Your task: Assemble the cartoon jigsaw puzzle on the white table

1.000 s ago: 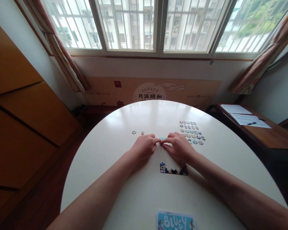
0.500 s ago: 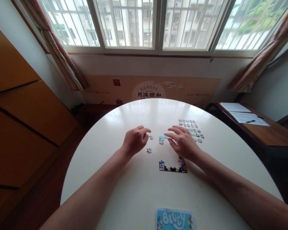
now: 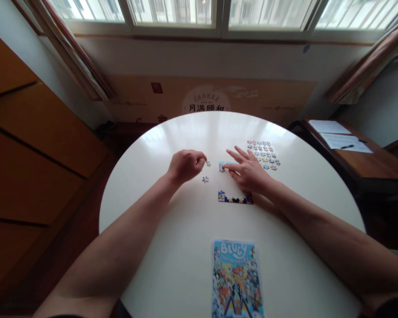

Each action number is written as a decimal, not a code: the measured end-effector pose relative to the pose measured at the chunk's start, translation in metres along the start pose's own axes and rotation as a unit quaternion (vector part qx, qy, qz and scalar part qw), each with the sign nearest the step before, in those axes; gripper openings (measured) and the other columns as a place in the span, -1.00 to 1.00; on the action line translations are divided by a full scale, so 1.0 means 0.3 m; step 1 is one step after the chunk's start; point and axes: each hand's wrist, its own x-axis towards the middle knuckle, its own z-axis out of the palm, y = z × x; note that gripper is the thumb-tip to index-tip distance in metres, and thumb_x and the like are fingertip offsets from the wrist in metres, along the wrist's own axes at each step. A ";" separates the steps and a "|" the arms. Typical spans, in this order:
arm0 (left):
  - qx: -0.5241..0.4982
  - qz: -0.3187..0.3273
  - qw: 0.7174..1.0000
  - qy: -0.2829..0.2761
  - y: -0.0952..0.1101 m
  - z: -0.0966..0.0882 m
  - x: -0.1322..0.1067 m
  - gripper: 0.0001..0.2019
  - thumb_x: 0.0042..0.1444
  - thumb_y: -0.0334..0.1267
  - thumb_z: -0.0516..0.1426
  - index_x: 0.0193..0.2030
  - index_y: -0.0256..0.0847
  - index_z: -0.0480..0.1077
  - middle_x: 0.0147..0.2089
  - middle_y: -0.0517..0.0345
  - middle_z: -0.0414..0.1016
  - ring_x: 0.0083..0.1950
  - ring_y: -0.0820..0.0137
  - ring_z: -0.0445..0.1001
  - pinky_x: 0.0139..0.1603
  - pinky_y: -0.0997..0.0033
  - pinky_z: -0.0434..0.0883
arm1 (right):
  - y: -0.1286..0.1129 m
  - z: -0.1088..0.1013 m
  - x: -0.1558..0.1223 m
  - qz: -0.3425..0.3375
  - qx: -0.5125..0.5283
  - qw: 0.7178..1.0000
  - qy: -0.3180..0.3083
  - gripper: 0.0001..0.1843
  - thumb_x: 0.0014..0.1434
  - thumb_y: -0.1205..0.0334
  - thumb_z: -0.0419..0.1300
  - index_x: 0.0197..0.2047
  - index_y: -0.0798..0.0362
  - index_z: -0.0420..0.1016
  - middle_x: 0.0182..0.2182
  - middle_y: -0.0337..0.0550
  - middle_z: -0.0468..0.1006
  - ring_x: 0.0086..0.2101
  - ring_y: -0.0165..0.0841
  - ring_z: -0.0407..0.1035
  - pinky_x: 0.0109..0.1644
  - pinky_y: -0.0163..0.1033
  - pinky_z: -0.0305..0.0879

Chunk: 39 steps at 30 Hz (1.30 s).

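A short strip of joined puzzle pieces (image 3: 224,165), light blue with small darker marks, lies flat on the white round table (image 3: 172,247), a little above the centre of the frame. The right hand (image 3: 250,171) rests beside it, fingers stretched and apart, with the fingertips touching the strip's right end. The left hand (image 3: 185,164) is left of centre, its fingers curled and thumb close to the forefinger; whether it pinches anything I cannot tell. Just beside its fingertips lies one loose puzzle piece (image 3: 208,163), and another loose piece (image 3: 205,179) is slightly lower. Below the right hand lies a dark, L-shaped joined border (image 3: 234,199). Sorted pieces (image 3: 264,154) stand in rows at the upper right. A colourful Bluey picture sheet (image 3: 237,278) lies at the bottom centre.
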 end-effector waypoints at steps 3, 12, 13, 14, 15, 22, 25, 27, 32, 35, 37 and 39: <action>-0.007 -0.002 1.000 0.004 0.005 0.004 0.006 -0.70 0.08 -0.36 0.06 -0.30 -0.20 0.66 -0.37 0.08 0.65 -0.33 0.28 0.56 -0.23 0.31 0.44 | 0.022 0.007 -0.005 0.000 0.015 0.999 0.046 -0.64 0.34 0.25 0.13 0.14 -0.14 0.57 0.44 -0.12 0.21 0.43 0.11 -0.02 0.38 0.48 -0.03; -0.059 0.025 0.998 0.008 -0.013 -0.030 0.020 -0.74 0.02 -0.40 0.01 -0.49 -0.28 0.53 -0.55 0.16 0.44 -0.46 0.42 0.38 -0.19 0.33 0.36 | 0.032 -0.010 -0.010 -0.028 0.039 0.993 0.112 -0.83 0.32 0.16 0.14 -0.15 -0.08 0.57 0.33 -0.20 0.37 0.40 0.14 0.02 0.43 0.41 -0.12; -0.067 0.025 0.997 0.009 -0.014 -0.034 0.021 -0.74 0.02 -0.40 0.00 -0.50 -0.29 0.52 -0.55 0.16 0.42 -0.46 0.43 0.37 -0.19 0.33 0.35 | 0.028 -0.015 -0.009 -0.031 0.040 0.991 0.120 -0.82 0.33 0.14 0.14 -0.23 -0.06 0.56 0.28 -0.21 0.41 0.39 0.12 0.05 0.44 0.39 -0.12; -0.074 0.027 0.997 0.009 -0.014 -0.039 0.021 -0.74 0.02 -0.40 0.00 -0.51 -0.30 0.50 -0.55 0.17 0.40 -0.47 0.44 0.36 -0.20 0.34 0.34 | 0.026 -0.019 -0.009 -0.034 0.043 0.990 0.131 -0.79 0.33 0.13 0.13 -0.30 -0.05 0.53 0.22 -0.21 0.45 0.37 0.11 0.08 0.44 0.37 -0.11; -0.080 0.029 0.996 0.007 -0.014 -0.043 0.022 -0.75 0.01 -0.40 -0.01 -0.52 -0.30 0.47 -0.56 0.18 0.37 -0.48 0.45 0.34 -0.23 0.35 0.33 | 0.025 -0.022 -0.009 -0.036 0.048 0.988 0.144 -0.77 0.32 0.13 0.13 -0.36 -0.04 0.49 0.17 -0.20 0.48 0.35 0.09 0.11 0.43 0.34 -0.07; -0.134 0.044 0.987 0.080 -0.033 -0.096 0.021 -0.79 0.01 -0.36 -0.05 -0.61 -0.16 0.19 -0.63 0.25 0.13 -0.57 0.46 0.16 -0.46 0.39 0.17 | 0.027 -0.017 -0.011 -0.033 0.091 0.967 0.235 -0.68 0.12 0.41 0.20 -0.60 -0.03 0.28 -0.21 -0.14 0.51 0.01 -0.06 0.30 0.13 0.13 0.30; -0.137 0.047 0.985 0.098 -0.055 -0.111 0.018 -0.80 0.01 -0.36 -0.05 -0.62 -0.14 0.14 -0.64 0.26 0.09 -0.58 0.46 0.12 -0.49 0.37 0.12 | 0.019 -0.012 -0.011 -0.045 0.104 0.960 0.254 -0.62 0.05 0.52 0.15 -0.66 0.00 0.16 -0.24 -0.16 0.52 -0.07 -0.12 0.32 0.02 0.05 0.36; -0.130 0.045 0.986 0.094 -0.066 -0.115 0.017 -0.79 0.01 -0.36 -0.06 -0.62 -0.14 0.12 -0.65 0.26 0.07 -0.59 0.46 0.10 -0.49 0.36 0.10 | 0.009 -0.013 -0.011 -0.057 0.113 0.954 0.273 -0.61 0.02 0.56 0.10 -0.67 0.01 0.09 -0.20 -0.19 0.55 -0.07 -0.14 0.33 0.00 0.03 0.38; -0.084 0.014 0.995 0.043 -0.069 -0.104 0.018 -0.74 0.07 -0.38 -0.05 -0.63 -0.15 0.18 -0.64 0.23 0.14 -0.57 0.42 0.14 -0.47 0.35 0.15 | -0.014 -0.024 -0.011 -0.050 0.125 0.954 0.269 -0.62 0.02 0.59 0.04 -0.66 -0.01 0.08 -0.13 -0.25 0.59 -0.04 -0.16 0.37 0.02 0.02 0.40; -0.007 -0.022 1.000 -0.004 -0.068 -0.069 0.016 -0.73 0.13 -0.37 -0.02 -0.55 -0.17 0.37 -0.58 0.19 0.33 -0.51 0.39 0.24 -0.43 0.35 0.20 | -0.020 -0.027 -0.010 -0.047 0.124 0.955 0.265 -0.63 0.05 0.57 0.05 -0.65 -0.02 0.13 -0.13 -0.25 0.61 -0.03 -0.16 0.38 0.03 0.03 0.39; 0.031 -0.022 0.999 -0.032 -0.068 -0.037 0.012 -0.74 0.17 -0.38 0.01 -0.34 -0.18 0.54 -0.40 0.13 0.51 -0.40 0.34 0.37 -0.38 0.35 0.28 | -0.021 -0.026 -0.008 -0.049 0.121 0.949 0.287 -0.63 0.07 0.56 0.06 -0.64 -0.02 0.15 -0.12 -0.25 0.61 0.00 -0.15 0.39 0.06 0.05 0.38; 0.041 0.000 0.998 -0.054 -0.070 -0.004 0.007 -0.69 0.21 -0.41 0.03 -0.10 -0.15 0.60 -0.21 0.06 0.59 -0.23 0.29 0.46 -0.29 0.33 0.36 | -0.020 -0.022 -0.007 -0.043 0.117 0.945 0.302 -0.63 0.08 0.55 0.08 -0.63 -0.02 0.17 -0.10 -0.26 0.61 0.04 -0.13 0.38 0.12 0.08 0.36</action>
